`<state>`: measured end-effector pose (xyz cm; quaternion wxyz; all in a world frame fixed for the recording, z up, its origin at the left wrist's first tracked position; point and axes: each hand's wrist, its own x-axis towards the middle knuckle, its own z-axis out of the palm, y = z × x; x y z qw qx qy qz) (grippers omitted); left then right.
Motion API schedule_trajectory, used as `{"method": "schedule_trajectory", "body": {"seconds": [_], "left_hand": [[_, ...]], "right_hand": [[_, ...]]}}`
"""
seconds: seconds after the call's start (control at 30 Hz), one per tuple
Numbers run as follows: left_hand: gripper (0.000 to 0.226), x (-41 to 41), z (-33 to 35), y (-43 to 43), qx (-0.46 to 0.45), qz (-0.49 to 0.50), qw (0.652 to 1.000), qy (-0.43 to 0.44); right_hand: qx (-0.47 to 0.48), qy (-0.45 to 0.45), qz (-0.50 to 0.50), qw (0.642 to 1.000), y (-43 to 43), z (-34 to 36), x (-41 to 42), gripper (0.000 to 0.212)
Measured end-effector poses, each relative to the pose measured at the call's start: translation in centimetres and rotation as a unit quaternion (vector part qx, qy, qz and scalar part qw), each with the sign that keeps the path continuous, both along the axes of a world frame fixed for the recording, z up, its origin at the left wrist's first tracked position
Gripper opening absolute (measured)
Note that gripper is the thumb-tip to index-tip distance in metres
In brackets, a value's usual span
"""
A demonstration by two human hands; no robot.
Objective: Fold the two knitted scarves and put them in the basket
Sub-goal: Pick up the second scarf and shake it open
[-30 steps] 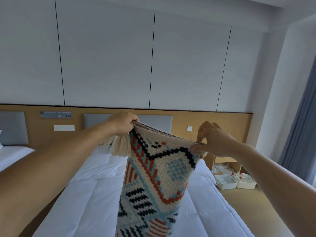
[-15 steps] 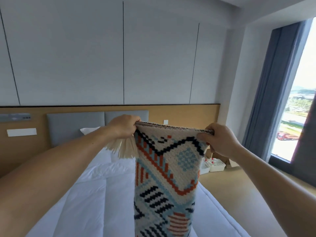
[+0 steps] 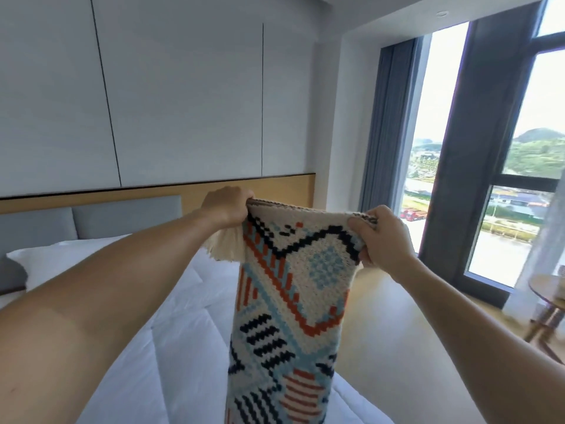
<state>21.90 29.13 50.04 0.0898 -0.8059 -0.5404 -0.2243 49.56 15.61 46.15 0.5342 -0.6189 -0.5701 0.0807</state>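
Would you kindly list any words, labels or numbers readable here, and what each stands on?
None can be read.
The scarf shows only a knitted pattern, no label.
The wall and bed carry no writing.
The buildings outside are too small to tell.

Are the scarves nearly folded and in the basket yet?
Not yet. One patterned scarf hangs above the bed, seemingly doubled once, its fringe up by the left hand. Both hands pinch its top edge, the right hand at the other corner. More folding is left; no basket or second scarf is in view.
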Motion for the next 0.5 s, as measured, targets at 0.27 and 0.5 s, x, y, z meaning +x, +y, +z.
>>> {"method": "schedule_trajectory", "body": {"seconds": [0.27,0.5], "left_hand": [[0.024,13.5,1.3,5.7,0.051,-0.062,0.994,-0.076],[0.03,17.8,1.0,7.1,0.076,-0.089,0.988,-0.098]], "right_hand": [[0.098,-0.018,-0.101,0.99,3.2,2.8,11.1,0.024],[0.128,-0.058,-0.076,0.987,1.2,1.8,13.2,0.025]]}}
